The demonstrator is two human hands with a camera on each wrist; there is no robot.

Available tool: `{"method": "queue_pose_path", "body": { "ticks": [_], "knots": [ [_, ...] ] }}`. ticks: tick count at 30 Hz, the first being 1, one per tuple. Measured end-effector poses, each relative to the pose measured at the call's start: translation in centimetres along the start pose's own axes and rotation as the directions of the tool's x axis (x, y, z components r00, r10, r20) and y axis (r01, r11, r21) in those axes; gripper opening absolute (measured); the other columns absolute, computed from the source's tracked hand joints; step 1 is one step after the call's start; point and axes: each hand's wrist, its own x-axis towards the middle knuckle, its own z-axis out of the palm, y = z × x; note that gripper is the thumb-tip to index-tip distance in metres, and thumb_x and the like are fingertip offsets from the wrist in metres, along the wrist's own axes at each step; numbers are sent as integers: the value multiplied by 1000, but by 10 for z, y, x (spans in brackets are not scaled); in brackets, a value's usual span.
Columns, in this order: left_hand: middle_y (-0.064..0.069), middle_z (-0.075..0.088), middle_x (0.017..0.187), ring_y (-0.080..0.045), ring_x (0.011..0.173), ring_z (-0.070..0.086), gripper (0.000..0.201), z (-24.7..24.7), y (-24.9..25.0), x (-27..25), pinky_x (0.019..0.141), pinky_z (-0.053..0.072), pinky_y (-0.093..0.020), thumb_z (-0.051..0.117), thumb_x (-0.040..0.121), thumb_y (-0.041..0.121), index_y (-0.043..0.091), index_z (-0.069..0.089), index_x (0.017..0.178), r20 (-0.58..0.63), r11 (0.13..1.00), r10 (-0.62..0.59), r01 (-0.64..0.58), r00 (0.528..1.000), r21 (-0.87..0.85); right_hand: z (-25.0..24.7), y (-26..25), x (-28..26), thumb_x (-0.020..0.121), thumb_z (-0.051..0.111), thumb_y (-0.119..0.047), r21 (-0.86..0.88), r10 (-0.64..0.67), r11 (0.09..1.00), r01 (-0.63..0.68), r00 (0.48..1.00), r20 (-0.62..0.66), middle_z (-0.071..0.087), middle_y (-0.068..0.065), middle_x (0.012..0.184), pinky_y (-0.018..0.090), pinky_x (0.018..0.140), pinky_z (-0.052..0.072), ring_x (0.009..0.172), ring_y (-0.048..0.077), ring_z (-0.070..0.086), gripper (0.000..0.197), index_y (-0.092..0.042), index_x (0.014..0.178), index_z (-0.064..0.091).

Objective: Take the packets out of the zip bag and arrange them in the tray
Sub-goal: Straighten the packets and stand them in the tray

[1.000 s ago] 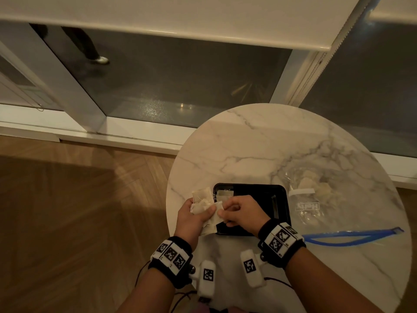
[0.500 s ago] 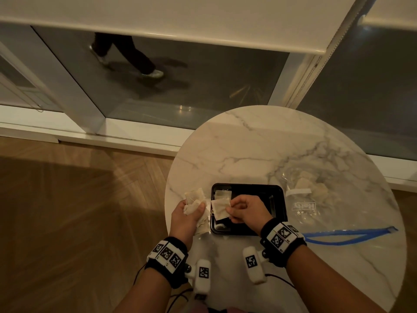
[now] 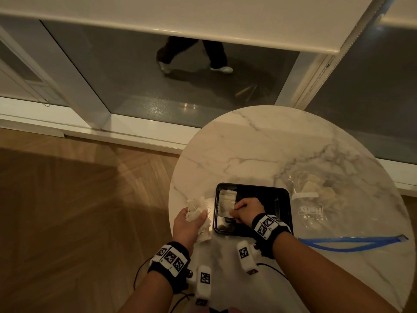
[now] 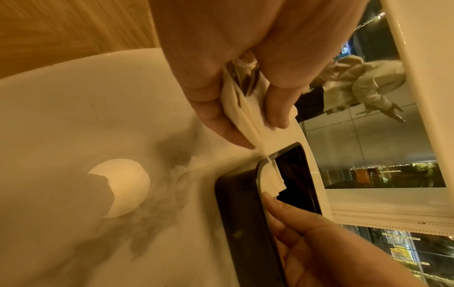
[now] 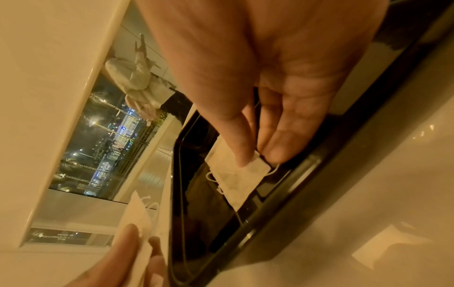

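Observation:
A black tray sits on the round marble table. One pale paper packet lies at the tray's far left. My right hand pinches a second packet by its corner, low inside the tray's left side. Its string dangles. My left hand grips a bunch of several packets just left of the tray. The clear zip bag with a blue zipper strip lies right of the tray and holds more packets.
The table edge runs close to my left hand, with wooden floor beyond it. A person's legs pass outside the window behind the table. Cables hang from my wrist bands near the table's front edge.
My right hand pulled one packet off the bunch in my left hand and carried it right and down into the tray. The left hand stayed beside the tray.

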Motion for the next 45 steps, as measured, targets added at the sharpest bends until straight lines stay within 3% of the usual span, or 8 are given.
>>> {"method": "queue_pose_path", "body": {
  "ticks": [6, 11, 15, 21, 27, 37, 40, 45],
  "knots": [
    [-7, 74, 98, -23, 91, 71, 28, 5, 4, 0, 79, 60, -37, 80, 81, 14, 14, 67, 106, 13, 998, 28, -29, 1000, 50, 3, -2, 12, 58, 90, -30, -16, 2, 1000, -4, 995, -103, 69, 3, 87, 41, 75, 61, 81, 21, 69, 38, -24, 83, 62],
    [-6, 74, 96, -20, 87, 72, 31, 13, 5, 1, 75, 61, -34, 81, 80, 13, 15, 65, 105, 18, 989, 64, -65, 998, 129, 10, -8, 19, 62, 88, -25, -20, -28, 999, 27, 998, -52, 71, 4, 88, 41, 73, 62, 79, 22, 70, 36, -27, 87, 62],
    [-7, 74, 97, -22, 88, 73, 32, 17, 4, 2, 80, 61, -43, 81, 78, 11, 15, 64, 106, 47, 981, 78, -85, 996, 175, 13, -10, 21, 62, 87, -21, -35, -39, 999, 37, 997, -59, 72, 3, 86, 40, 72, 62, 78, 22, 71, 35, -26, 90, 67],
    [-7, 74, 96, -21, 86, 73, 29, 18, 6, 2, 79, 61, -42, 80, 79, 8, 14, 65, 103, 61, 977, 96, -106, 994, 186, 13, -12, 15, 67, 85, -18, -66, -88, 994, 83, 994, -71, 71, 1, 81, 35, 73, 61, 72, 19, 70, 29, -26, 89, 69],
    [-7, 75, 96, -21, 86, 73, 30, 18, 4, 3, 78, 61, -42, 81, 78, 7, 15, 65, 102, 61, 974, 99, -110, 993, 201, 10, -15, 13, 73, 82, -15, -46, -72, 997, 68, 994, -82, 70, 5, 82, 19, 51, 52, 55, 14, 67, 21, -19, 88, 67],
    [-7, 75, 96, -21, 87, 72, 28, 15, 11, -2, 75, 61, -35, 80, 80, 11, 14, 66, 104, 50, 985, 95, -101, 994, 142, 1, -15, 12, 73, 81, -16, 59, -108, 991, 116, 986, -129, 71, 6, 73, 39, 67, 62, 63, 21, 71, 18, -21, 78, 65],
    [-10, 74, 98, -22, 87, 72, 22, 11, 18, -4, 77, 60, -38, 75, 86, 13, 12, 66, 106, 57, 998, 30, -32, 998, 48, -11, -18, -1, 82, 74, -11, 207, -83, 973, 97, 994, -76, 69, 11, 76, 40, 66, 62, 60, 19, 64, 9, -12, 84, 66],
    [-11, 73, 99, -21, 87, 69, 18, 7, 28, -11, 73, 54, -37, 66, 93, 16, 10, 66, 110, 192, 998, -27, 37, 981, -50, -30, -25, -38, 92, 65, -20, 285, -162, 949, 134, 984, 77, 65, 6, 81, 27, 61, 55, 67, 14, 59, 13, -9, 98, 69]
  ]
}}
